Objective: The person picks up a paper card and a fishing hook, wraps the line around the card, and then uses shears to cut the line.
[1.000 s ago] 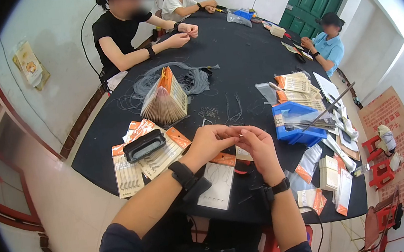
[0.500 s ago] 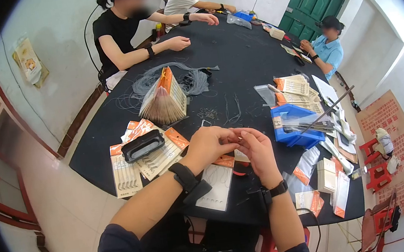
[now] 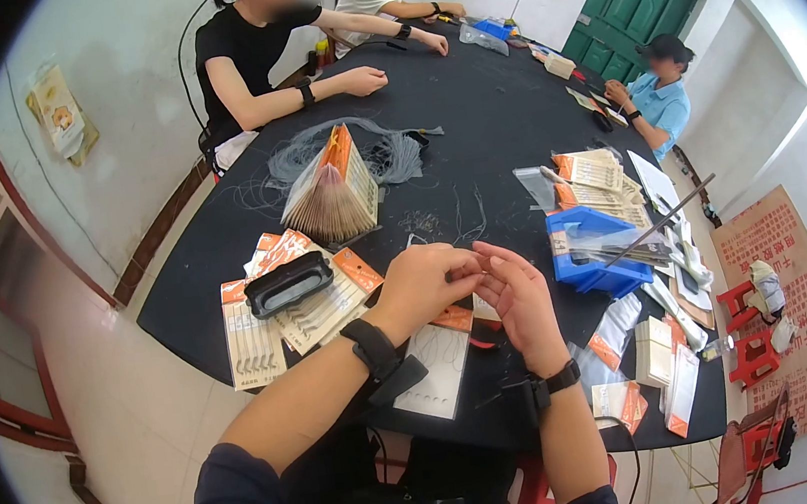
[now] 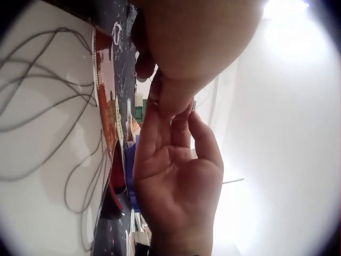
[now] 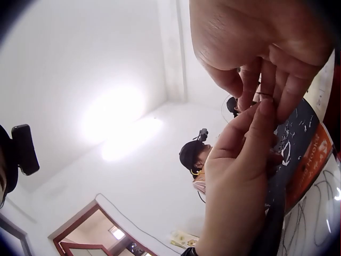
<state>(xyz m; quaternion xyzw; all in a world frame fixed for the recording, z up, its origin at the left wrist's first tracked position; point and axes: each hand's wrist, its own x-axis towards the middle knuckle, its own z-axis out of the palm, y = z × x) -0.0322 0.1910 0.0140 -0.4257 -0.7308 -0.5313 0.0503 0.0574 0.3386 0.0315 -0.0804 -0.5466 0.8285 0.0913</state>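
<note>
My left hand (image 3: 428, 284) and right hand (image 3: 523, 303) meet at the fingertips over the near edge of the table. Between the left thumb and forefinger a small dark fish hook (image 5: 264, 94) is pinched, mostly covered by fingers. A thin fishing line (image 5: 222, 109) loops beside them and runs to the right thumb and forefinger, which come together on it. The other right fingers stretch toward the left hand. Below lies a white card (image 3: 429, 375) with an orange top and dark looped line on it.
Hook cards (image 3: 253, 341) lie at left under a black tray (image 3: 289, 284). Behind them stand a fanned card stack (image 3: 332, 200) and a bundle of grey line (image 3: 401, 151). A blue bin (image 3: 597, 253) with a protruding rod is at right. Other people sit around the black table (image 3: 499, 129).
The fingertips have shifted slightly and the right forefinger looks straighter, while both hands stay together. Across the table, the person in black has parted their hands and reached one arm outward.
</note>
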